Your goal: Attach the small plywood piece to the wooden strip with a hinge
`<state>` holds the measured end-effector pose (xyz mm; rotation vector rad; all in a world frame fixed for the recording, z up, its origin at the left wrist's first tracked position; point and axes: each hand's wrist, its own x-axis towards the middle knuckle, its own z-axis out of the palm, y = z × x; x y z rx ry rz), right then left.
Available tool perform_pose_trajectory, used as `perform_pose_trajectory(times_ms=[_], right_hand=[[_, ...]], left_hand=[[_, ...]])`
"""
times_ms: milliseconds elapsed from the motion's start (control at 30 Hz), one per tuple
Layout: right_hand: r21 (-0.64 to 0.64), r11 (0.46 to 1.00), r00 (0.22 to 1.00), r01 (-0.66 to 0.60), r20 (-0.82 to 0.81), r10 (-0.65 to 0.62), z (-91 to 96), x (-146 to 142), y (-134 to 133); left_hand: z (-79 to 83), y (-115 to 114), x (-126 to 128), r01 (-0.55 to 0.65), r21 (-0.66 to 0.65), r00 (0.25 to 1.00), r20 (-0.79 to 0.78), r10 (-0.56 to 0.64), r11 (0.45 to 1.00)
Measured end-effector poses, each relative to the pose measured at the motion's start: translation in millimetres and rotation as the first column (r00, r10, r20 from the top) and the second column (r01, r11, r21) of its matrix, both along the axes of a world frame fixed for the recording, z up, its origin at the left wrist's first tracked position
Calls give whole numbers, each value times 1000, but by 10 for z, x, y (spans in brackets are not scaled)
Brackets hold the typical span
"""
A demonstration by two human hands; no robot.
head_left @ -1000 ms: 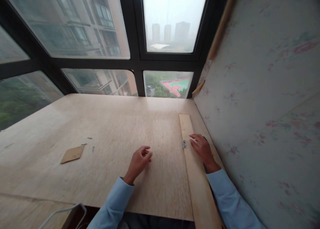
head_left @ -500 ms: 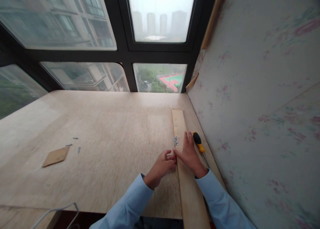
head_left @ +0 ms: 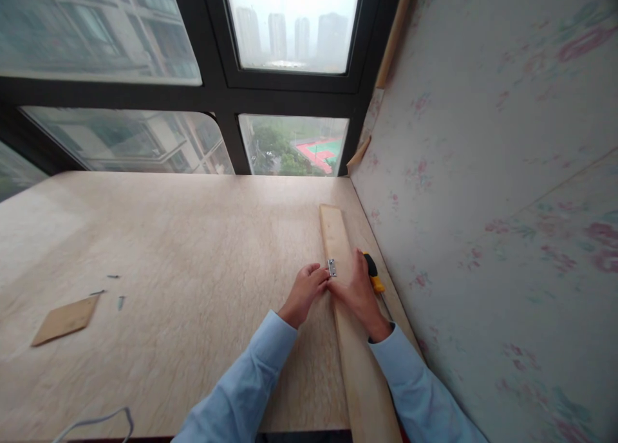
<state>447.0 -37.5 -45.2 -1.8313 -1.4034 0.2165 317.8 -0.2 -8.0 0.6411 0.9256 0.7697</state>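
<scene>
One table (head_left: 193, 237) bears a plank (head_left: 364, 378). Our right hand (head_left: 362, 297) spreads across the plank; our left hand (head_left: 304, 293), well apart from it a second ago, now reaches its left edge with bent fingers. We cannot tell whether either grips. The hinge (head_left: 332, 267) sits on that edge, at the left fingertips.

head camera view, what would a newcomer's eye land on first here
Probably the left hand and right hand, close together at a small metal hinge on the left edge of a long wooden board. Next, perhaps, the black and yellow screwdriver between the board and the flowered wall, then the bright window at the top of the view.
</scene>
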Motion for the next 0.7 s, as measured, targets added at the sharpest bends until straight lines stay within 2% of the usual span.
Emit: perform_pose_trajectory(times_ms=[67,133,300,433,567,700], right_hand=[[0,1000,1000,7,-12,-7,-7,7,7],[6,1000,1000,6,-18,-6,-10,13,12],[-15,1000,999,-23,-33,22,-10,-2,1],[-47,996,994,-78,-79,74,13,12,-37],[-44,993,984,-114,-145,107,204,185,-74],[22,1000,987,1,-160,2,433,516,-113]], left_hand=[[-37,72,55,104,-5,995,-5,-104,995],[-92,128,103,152,-5,988,-30,-152,988],[-204,174,161,95,5,992,-78,-94,995],[-186,156,170,71,17,990,-126,-68,997],[-140,141,182,62,26,987,-151,-58,998],[-147,147,189,63,16,988,-142,-60,998]])
